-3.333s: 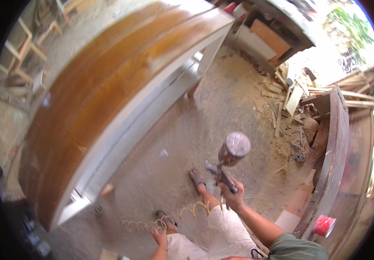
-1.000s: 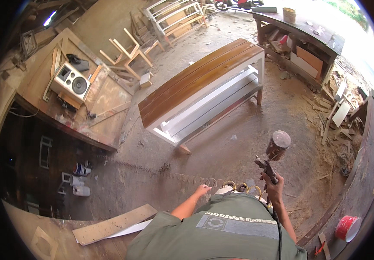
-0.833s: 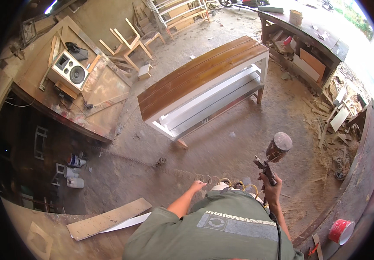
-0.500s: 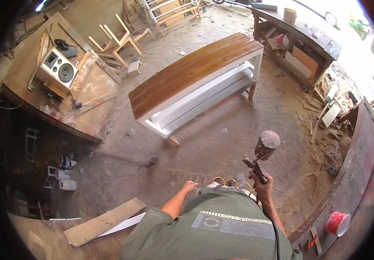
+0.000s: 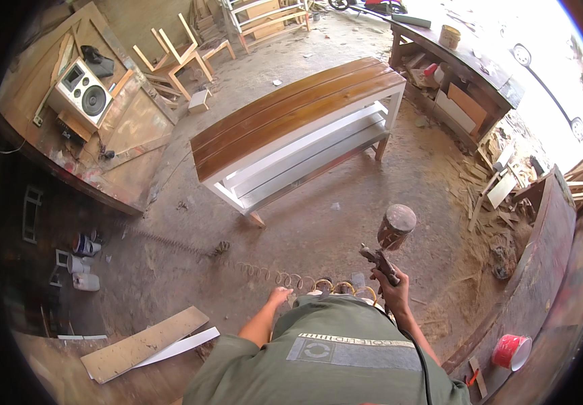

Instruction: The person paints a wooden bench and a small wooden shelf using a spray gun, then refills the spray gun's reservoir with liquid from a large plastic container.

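The right hand (image 5: 394, 287) has its fingers clamped around the grip of a dark spray gun (image 5: 381, 262), held over the floor (image 5: 318, 236) in front of the person and well apart from the near long edge of a slatted furniture piece (image 5: 298, 111). A round, paint-smeared cup (image 5: 397, 227) is fixed to the gun, beyond the knuckles. The left hand (image 5: 281, 295) is low, near the person's waist, its fingers curled and right beside the loops of a coiled hose (image 5: 283, 278); whether they are closed on it I cannot tell. The hose is yellow close to the person and stretches left across the floor into shadow. The slatted piece stands upright on the floor, with a brown top, white frame and grey lower shelf. Behind its right end is a dark desk (image 5: 467, 62), with a tin (image 5: 449, 37) toward that desk's left end and scrap wood (image 5: 501, 192) piled on the floor by its near right corner. To the left, a speaker (image 5: 81, 94) rests on a wooden surface (image 5: 126, 145), near its left edge. A brown board (image 5: 146, 344) and a white strip (image 5: 180, 347) overlap at lower left; a red pail (image 5: 512, 352) lies tipped at lower right.
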`<state>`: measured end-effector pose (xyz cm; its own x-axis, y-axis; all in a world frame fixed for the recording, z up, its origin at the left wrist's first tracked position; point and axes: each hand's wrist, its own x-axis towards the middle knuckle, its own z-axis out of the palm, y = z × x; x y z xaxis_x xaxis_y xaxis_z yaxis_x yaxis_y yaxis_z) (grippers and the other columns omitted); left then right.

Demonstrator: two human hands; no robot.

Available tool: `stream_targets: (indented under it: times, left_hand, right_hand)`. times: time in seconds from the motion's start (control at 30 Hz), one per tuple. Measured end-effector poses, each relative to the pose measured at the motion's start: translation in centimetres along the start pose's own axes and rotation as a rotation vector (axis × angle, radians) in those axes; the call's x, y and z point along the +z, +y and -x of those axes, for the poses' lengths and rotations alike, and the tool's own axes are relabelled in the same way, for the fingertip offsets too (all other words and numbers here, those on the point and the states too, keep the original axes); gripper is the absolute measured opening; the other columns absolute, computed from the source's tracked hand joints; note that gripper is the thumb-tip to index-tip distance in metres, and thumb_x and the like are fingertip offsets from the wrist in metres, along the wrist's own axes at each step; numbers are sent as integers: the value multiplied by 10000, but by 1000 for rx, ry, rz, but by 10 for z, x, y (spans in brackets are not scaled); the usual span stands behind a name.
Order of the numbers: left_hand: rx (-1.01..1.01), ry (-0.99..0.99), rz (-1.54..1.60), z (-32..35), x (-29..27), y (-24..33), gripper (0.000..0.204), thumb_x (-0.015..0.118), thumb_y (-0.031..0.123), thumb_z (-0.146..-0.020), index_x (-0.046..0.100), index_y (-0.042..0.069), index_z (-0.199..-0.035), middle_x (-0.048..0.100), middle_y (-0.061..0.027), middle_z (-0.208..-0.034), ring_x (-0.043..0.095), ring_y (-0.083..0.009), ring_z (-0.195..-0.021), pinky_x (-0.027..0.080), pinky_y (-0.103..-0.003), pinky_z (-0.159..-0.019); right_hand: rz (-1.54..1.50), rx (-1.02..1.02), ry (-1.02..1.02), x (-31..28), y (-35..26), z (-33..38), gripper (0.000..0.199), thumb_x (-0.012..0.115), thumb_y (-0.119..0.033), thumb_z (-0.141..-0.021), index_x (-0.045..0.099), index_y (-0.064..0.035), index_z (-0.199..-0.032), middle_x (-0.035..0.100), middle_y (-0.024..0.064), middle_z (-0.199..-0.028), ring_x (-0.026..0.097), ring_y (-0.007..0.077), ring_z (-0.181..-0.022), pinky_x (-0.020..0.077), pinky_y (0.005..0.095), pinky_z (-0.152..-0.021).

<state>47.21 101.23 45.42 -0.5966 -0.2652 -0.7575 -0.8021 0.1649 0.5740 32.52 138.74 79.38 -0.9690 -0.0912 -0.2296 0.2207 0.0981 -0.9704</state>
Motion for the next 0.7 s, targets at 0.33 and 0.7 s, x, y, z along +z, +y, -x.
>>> stream_targets:
  times: [0.33,0.7]
  left_hand:
    - [-72,-85,-41,9,1,-8,452,736,387,-875,698,-11,-1087,710,-116,-969,655,-206,-837,532,-361,-756]
    - [63,127,37,9,-3,8,505,733,466,-846,719,-9,-1016,726,-151,-912,676,-261,-816,527,-404,-757]
  right_hand:
    - [-26,40,50,-7,0,3,183,731,-131,-923,706,-10,-1057,705,-3,-793,529,22,-615,403,217,-511]
    - [48,50,-16,1,12,0,124,712,-129,-921,729,-23,-983,704,23,-769,493,48,-471,360,233,-416]
